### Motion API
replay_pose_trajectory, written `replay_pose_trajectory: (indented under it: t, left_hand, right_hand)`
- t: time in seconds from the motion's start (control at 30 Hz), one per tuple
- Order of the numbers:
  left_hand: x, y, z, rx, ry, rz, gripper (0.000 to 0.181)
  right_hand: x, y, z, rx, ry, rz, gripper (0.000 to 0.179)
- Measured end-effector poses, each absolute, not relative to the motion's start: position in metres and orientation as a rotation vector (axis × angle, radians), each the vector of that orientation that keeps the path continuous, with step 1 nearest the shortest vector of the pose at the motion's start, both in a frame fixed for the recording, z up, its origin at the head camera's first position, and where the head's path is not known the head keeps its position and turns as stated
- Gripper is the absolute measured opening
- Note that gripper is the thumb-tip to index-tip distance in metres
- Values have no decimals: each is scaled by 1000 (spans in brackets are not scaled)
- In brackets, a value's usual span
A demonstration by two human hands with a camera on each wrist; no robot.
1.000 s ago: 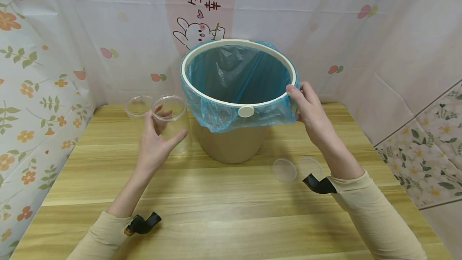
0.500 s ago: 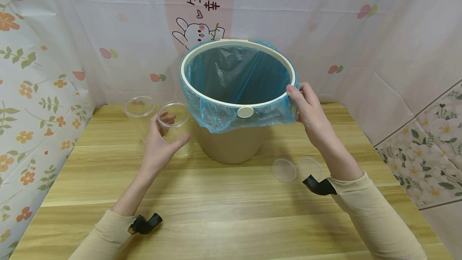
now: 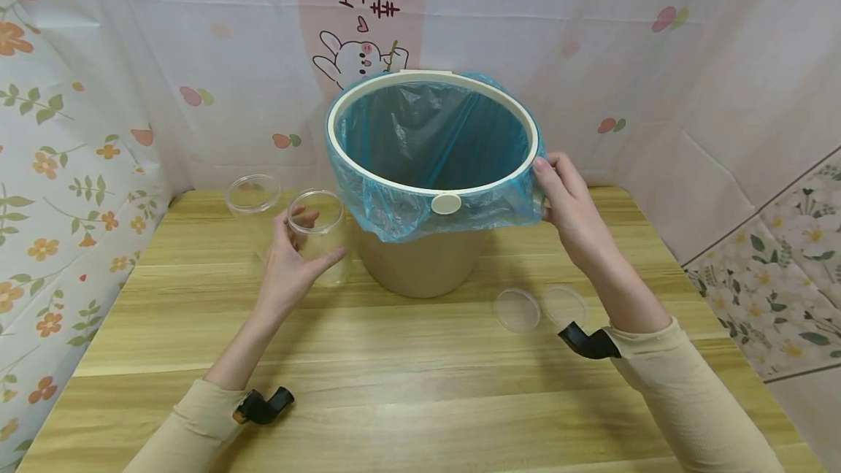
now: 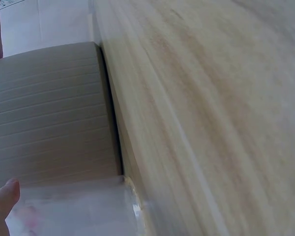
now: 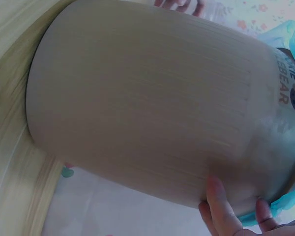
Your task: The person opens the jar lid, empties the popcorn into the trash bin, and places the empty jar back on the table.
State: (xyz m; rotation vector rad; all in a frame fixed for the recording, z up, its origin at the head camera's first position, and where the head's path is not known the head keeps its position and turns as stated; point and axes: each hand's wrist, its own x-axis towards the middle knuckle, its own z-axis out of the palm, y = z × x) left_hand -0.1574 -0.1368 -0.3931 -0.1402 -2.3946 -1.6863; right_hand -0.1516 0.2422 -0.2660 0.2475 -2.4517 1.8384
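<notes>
A beige trash can (image 3: 423, 265), lined with a blue plastic bag (image 3: 394, 214) under a cream rim ring, stands on the wooden table. My right hand (image 3: 571, 203) holds its right side, thumb at the rim's outer edge over the bag; in the right wrist view its fingers (image 5: 219, 196) touch the can's wall. My left hand (image 3: 292, 261) is curled round a clear plastic jar (image 3: 322, 239), thumb on the near side and fingers behind. In the left wrist view the thumb (image 4: 2, 199) shows before the jar. Another clear jar (image 3: 246, 217) stands just left of it.
Two clear round lids (image 3: 517, 310) lie side by side on the table (image 3: 394, 385), to the right of the can. A printed white cloth (image 3: 230, 57) hangs close behind the can and along the left side. Black wrist mounts (image 3: 266, 407) stick out from both sleeves.
My left hand and the held jar have shifted slightly right and toward me, apart from the other jar. My right thumb has slid off the rim's top to its outer edge.
</notes>
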Motion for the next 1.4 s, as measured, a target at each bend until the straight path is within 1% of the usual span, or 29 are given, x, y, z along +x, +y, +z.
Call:
replay_pose_trajectory:
  t: [0.5,0.77,0.83,0.9,1.17,1.4]
  left_hand:
    - [-157,-142,-395,-154,-2453,-1699,98]
    - [-156,-145,-397,-188,-2479,-1682,106]
    - [-154,-147,-398,-193,-2477,-1688,105]
    - [-152,-148,-399,-190,-2477,-1694,100]
    - [-139,-153,-396,-229,-2521,-1654,93]
    - [-128,-156,-390,-264,-2542,-1551,86]
  right_hand:
    - [-143,251,-287,394,-2446,1755,23]
    - [-133,254,-302,404,-2528,1500,36]
    - [-130,254,-305,387,-2538,1460,37]
    - [-128,254,-307,384,-2536,1432,36]
    - [-119,258,-317,405,-2471,1355,25]
    - [-116,259,-321,425,-2496,1203,22]
